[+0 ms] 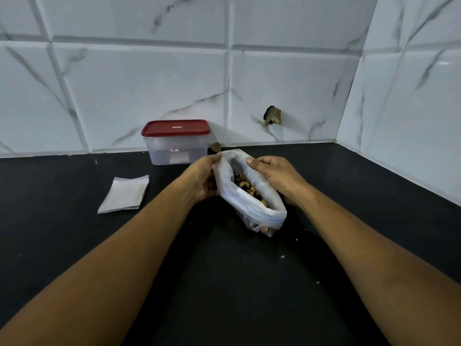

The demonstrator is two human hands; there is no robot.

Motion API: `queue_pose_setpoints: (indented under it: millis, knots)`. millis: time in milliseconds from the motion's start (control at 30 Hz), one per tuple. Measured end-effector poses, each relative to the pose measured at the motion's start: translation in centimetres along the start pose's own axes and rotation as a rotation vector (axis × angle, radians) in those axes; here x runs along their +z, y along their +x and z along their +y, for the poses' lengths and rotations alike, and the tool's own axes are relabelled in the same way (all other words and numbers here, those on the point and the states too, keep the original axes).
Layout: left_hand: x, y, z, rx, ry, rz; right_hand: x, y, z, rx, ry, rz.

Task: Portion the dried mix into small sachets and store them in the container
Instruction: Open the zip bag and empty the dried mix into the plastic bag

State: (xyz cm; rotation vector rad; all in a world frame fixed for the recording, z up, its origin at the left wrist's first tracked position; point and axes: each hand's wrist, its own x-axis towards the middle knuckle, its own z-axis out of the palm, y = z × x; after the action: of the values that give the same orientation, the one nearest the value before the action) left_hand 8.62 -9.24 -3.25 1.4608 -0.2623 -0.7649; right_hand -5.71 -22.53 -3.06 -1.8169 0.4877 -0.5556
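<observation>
Your left hand [203, 178] and right hand [275, 178] each pinch one side of the plastic bag's [254, 208] mouth, pulling it open above the black counter [224, 283]. The dried mix [247, 189] of nuts and dark fruit shows inside. Behind the bag and to its left, the clear container [175, 146] stands against the tiled wall, its red lid [175, 127] on. The white paper sachets [124, 193] lie flat on the counter well left of the bag.
</observation>
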Motion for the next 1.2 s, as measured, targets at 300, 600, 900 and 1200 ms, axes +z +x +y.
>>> queue_pose_setpoints:
  millis: [300, 600, 900, 1200]
  knots:
    - [-0.1, -0.5, 0.0, -0.013, -0.070, -0.051, -0.4, 0.3, 0.5, 0.062, 0.078, 0.042]
    - [-0.4, -0.9, 0.3, -0.075, -0.117, -0.058, -0.1, -0.1, 0.3, 0.043, 0.081, -0.021]
    - [-0.5, -0.5, -0.1, 0.015, -0.002, -0.071, -0.3, 0.1, 0.4, 0.097, 0.092, 0.037]
    - [0.0, -2.6, 0.4, 0.383, 0.445, -0.134, -1.9, 0.3, 0.1, 0.061, 0.175, 0.125]
